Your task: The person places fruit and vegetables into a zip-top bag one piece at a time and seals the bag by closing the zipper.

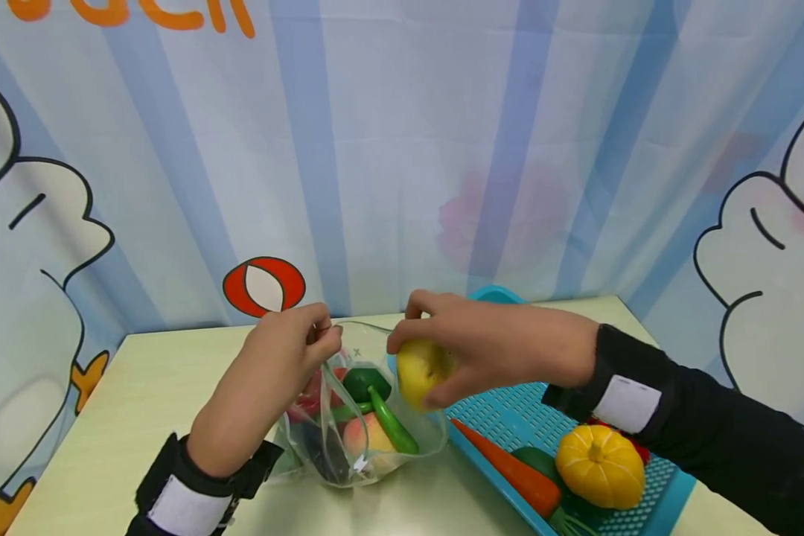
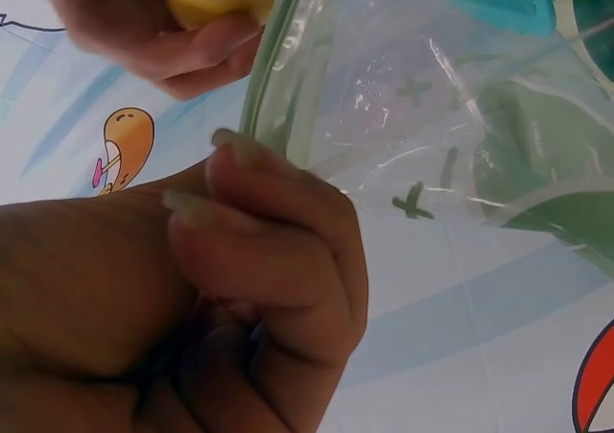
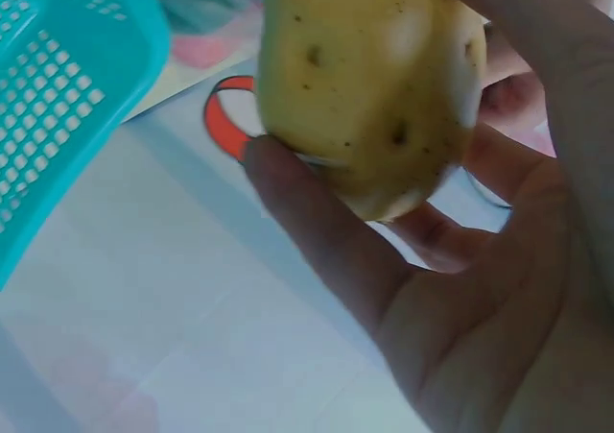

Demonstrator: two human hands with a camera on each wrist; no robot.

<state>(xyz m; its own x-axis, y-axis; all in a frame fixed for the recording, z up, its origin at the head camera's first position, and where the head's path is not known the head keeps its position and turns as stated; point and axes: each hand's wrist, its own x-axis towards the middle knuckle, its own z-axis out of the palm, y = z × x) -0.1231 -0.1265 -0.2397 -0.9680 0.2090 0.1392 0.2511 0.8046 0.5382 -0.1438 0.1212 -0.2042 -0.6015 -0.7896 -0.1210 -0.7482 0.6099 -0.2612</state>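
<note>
My left hand (image 1: 284,353) pinches the rim of a clear zip bag (image 1: 432,439) and holds its mouth up. In the left wrist view the bag's green edge strip runs by the fingertips. My right hand (image 1: 476,339) grips a yellow potato (image 3: 369,87) with dark specks, at the right side of the bag's mouth. Inside the bag are a long green pepper (image 1: 394,426), a peach (image 1: 370,435), a dark green rounded piece (image 1: 366,383), a dark purple piece (image 1: 324,450) and something red, partly hidden by the left hand.
Right of the bag stands a blue perforated basket (image 1: 502,409). It holds a carrot (image 1: 516,469), a yellow pumpkin (image 1: 599,465), a dark green piece and a red one mostly hidden under the right wrist. A striped curtain (image 1: 402,149) hangs behind the pale table (image 1: 194,380).
</note>
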